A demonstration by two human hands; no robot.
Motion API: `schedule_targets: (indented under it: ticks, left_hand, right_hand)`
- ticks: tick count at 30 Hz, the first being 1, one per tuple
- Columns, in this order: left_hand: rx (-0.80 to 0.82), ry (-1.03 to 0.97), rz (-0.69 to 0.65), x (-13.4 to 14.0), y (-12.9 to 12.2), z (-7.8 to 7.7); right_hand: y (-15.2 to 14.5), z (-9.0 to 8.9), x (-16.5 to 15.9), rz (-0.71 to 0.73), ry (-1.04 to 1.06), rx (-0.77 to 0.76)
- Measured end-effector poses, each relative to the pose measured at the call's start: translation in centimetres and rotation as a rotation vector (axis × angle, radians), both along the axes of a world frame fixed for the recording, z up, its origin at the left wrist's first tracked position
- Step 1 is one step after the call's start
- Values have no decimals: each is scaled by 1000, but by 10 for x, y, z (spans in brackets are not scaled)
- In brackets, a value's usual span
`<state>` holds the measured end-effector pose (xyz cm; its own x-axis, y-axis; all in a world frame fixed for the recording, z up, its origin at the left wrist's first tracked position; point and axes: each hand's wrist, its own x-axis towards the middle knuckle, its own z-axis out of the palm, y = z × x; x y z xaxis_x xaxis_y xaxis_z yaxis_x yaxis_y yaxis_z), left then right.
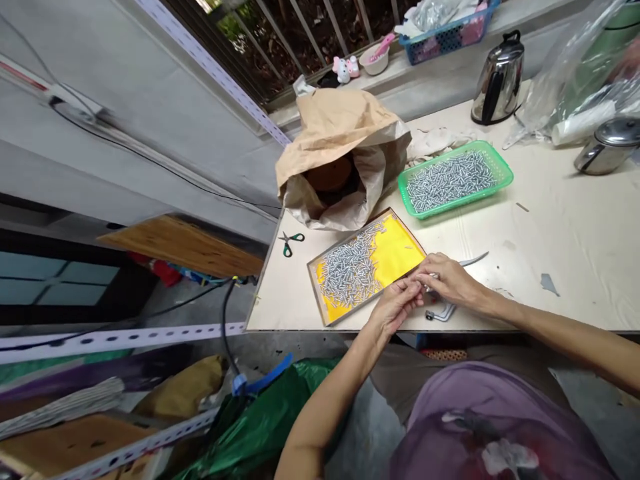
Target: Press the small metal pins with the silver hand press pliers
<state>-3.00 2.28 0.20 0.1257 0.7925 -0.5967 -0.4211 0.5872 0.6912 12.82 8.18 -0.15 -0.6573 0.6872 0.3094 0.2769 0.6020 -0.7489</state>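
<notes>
My left hand [397,305] is at the table's front edge, its fingertips pinched together against those of my right hand. My right hand [447,280] is also closed in a pinch, and whatever sits between the fingers is too small and covered to name. Just left of both hands lies a shallow tray [318,291] with a yellow lining, its left part heaped with small silvery metal pins [350,270]. A curved metal blade-like piece [474,259] sticks out beyond my right hand. Below that hand rests a bent metal piece [443,312] with a dark end.
Behind the tray a brown paper bag [345,120] gapes open. A green plastic basket [505,179] holds many similar metal pins. Green-handled scissors [290,243] lie at the table's left edge. A steel kettle [500,80], a lidded metal pot [610,143] and plastic wrapping [545,93] stand farther right.
</notes>
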Motion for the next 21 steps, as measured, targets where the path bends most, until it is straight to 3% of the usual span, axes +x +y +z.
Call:
schedule_targets:
  ticks: [3, 10, 13, 21]
  left_hand:
    - [67, 186, -107, 2, -10, -12]
    - [58, 493, -234, 2, -13, -28]
    - [28, 554, -266, 7, -12, -29]
    - [-89, 652, -315, 11, -8, -21]
  right_hand:
    - [-18, -5, 25, -24, -78, 29]
    - [-47, -31, 81, -138, -456, 295]
    - [-56, -40, 91, -148, -530, 351]
    - [-63, -43, 92, -164, -564, 355]
